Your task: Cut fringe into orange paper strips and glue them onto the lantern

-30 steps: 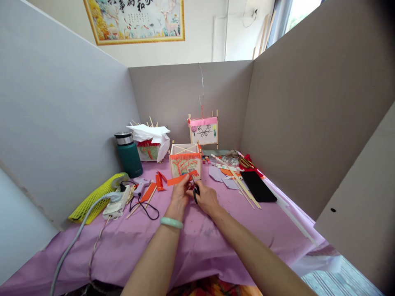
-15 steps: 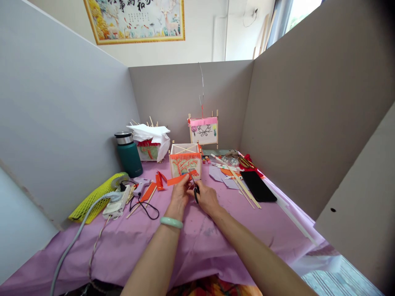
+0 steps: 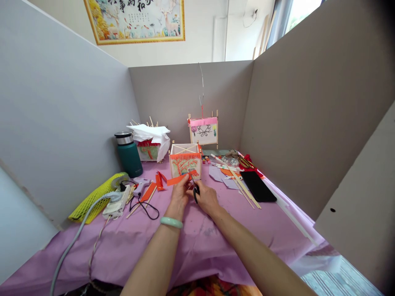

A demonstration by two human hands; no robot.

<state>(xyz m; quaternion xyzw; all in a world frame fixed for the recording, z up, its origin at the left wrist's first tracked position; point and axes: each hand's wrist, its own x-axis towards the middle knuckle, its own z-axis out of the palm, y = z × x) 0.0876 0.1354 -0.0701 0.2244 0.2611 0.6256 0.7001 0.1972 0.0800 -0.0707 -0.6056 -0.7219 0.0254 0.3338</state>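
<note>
My left hand [image 3: 180,195] pinches an orange paper strip [image 3: 175,180], which sticks out to the left of the fingers. Black-handled scissors [image 3: 196,191] are gripped in my right hand [image 3: 207,198], their blades at the strip's right end, where it looks fringed. Both hands are close together above the purple cloth. Just behind them stands a box-shaped lantern [image 3: 185,161] with a stick frame, a painted tree and an orange fringe along its top edge. Folded orange paper [image 3: 159,181] lies left of the strip.
Left: a green bottle [image 3: 129,158], a glue gun [image 3: 142,186], a power strip [image 3: 117,205] and yellow mesh [image 3: 95,197]. Right: wooden sticks [image 3: 243,187] and a black phone [image 3: 258,186]. Behind, a pink-topped lantern [image 3: 204,131] and a paper-covered one [image 3: 149,148]; grey panels surround the table.
</note>
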